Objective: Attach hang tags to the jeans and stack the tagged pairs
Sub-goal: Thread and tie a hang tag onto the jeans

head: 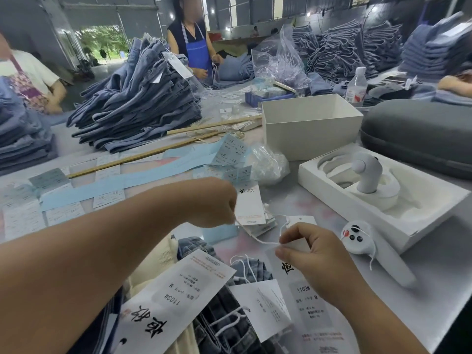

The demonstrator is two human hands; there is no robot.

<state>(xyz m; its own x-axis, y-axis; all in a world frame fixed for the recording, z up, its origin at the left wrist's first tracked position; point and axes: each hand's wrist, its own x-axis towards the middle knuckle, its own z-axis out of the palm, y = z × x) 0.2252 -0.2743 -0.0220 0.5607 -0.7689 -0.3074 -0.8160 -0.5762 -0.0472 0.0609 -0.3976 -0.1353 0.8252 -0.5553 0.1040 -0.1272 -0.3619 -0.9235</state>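
My left hand (217,203) pinches one end of a white string (263,241) above the table. My right hand (309,249) pinches the other end of that string together with a white hang tag (304,284) marked 1103#. Between the hands lies a small stack of white tags (251,213). Dark jeans (224,325) lie at the near edge under my arms, with a large tag (176,300) and a smaller tag (265,305) resting on them. White cords run across the denim.
A tall pile of blue jeans (138,103) stands at the far left. Blue paper strips (143,175) and small labels cover the table. A white box (311,123), a tray with a white controller (367,180), another controller (378,249) and a grey case (419,134) sit right. People work beyond.
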